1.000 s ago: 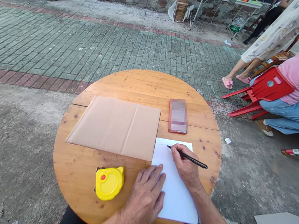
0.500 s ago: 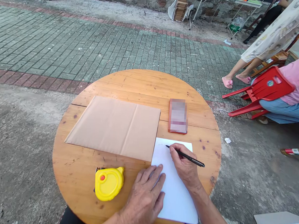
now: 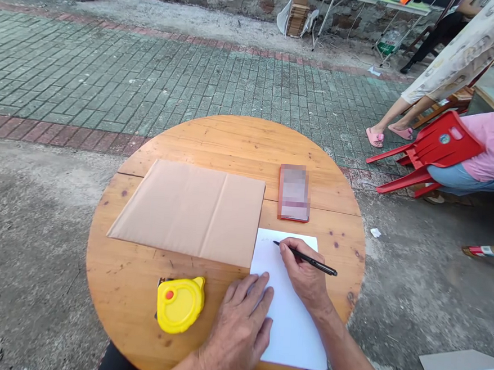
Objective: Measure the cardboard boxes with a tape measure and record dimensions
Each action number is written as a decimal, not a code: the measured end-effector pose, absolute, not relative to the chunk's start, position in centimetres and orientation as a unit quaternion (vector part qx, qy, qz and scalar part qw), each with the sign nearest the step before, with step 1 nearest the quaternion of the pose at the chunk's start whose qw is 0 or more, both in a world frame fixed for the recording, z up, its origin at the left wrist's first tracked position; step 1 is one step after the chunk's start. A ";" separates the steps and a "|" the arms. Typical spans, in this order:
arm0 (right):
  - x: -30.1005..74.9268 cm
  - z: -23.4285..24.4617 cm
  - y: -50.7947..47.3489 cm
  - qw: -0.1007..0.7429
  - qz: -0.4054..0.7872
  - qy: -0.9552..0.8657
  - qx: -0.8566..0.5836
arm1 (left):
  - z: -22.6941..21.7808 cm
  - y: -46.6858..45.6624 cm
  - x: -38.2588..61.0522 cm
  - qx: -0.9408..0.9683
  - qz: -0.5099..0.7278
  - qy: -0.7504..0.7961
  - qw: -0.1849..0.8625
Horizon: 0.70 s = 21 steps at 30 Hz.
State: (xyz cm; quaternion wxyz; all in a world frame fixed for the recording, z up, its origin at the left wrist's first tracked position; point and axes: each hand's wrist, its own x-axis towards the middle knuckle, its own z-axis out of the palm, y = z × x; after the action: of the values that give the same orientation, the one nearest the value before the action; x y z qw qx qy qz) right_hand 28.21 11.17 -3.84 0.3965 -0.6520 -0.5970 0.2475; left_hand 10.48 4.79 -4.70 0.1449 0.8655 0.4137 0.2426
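Observation:
Pinched in my right hand (image 3: 306, 273) is a black pen (image 3: 315, 263), its tip touching the white paper (image 3: 291, 329) near the top, where faint marks show. My left hand (image 3: 241, 320) lies flat with fingers spread, pressing the paper's left edge and partly resting on the wooden table. A folded sheet of brown cardboard (image 3: 190, 212) lies just up and left of the paper. Left of my left hand sits a yellow tape measure (image 3: 180, 305) with a red button. Beyond the paper lies a phone (image 3: 294, 193) in a red case, its screen blurred.
The round wooden table (image 3: 241, 139) stands on grey concrete beside green paving. At right, a person in pink sits on a red plastic chair (image 3: 442, 145); another person in pink slippers (image 3: 375, 137) stands behind. A bottle (image 3: 485, 251) and cardboard (image 3: 441, 367) lie on the right.
The pen marks at the top of the paper look slightly clearer. Both hands stay nearly in place. The seated person in pink has shifted slightly.

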 end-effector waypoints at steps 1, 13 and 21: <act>28.2 -3.8 11.2 0.396 0.248 -0.597 -0.652 | -4.7 4.8 10.5 0.866 0.242 0.413 0.144; 28.2 -3.7 11.1 0.395 0.252 -0.590 -0.657 | -4.4 4.9 10.6 0.863 0.252 0.415 0.140; 28.3 -3.8 11.0 0.402 0.243 -0.594 -0.653 | -4.4 4.8 10.5 0.864 0.242 0.417 0.145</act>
State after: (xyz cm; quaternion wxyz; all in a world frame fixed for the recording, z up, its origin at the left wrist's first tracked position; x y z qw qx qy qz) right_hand 28.30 11.02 -3.79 0.4022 -0.6532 -0.5936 0.2433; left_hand 10.50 4.82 -4.42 0.1452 0.8639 0.4170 0.2424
